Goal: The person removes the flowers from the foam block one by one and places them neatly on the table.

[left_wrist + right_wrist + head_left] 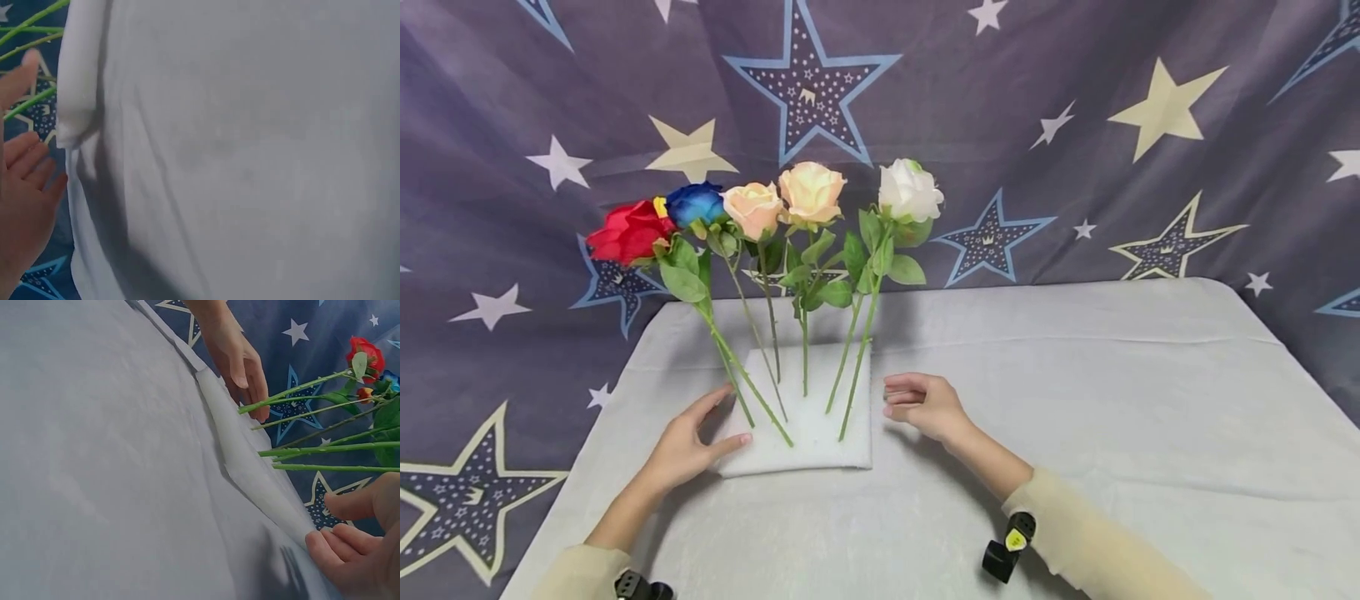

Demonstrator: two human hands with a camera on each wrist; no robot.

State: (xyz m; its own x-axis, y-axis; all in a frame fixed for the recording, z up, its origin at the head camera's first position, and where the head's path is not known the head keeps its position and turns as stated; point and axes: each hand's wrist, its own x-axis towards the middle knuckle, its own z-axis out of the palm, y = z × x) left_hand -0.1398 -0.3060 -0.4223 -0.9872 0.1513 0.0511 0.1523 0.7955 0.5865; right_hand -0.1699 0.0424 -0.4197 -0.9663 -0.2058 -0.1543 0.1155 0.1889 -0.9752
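Note:
Several artificial roses stand with their green stems in a white foam block (820, 454). Among them are a red rose (631, 233), a blue rose (696, 202), two peach roses (812, 192) and a white rose (910, 192). My left hand (685, 446) is at the block's left side, thumb and fingers spread, the thumb tip over the near left part. Beside the right side is my right hand (928, 408), its fingers loosely bent and holding nothing. In the right wrist view the foam block (240, 456) lies between both hands.
A white cloth (1112, 400) covers the table. Behind it hangs a dark curtain (1000, 133) with a star pattern. A small black device (1009, 546) is strapped at the right wrist, and another (640, 586) at the left.

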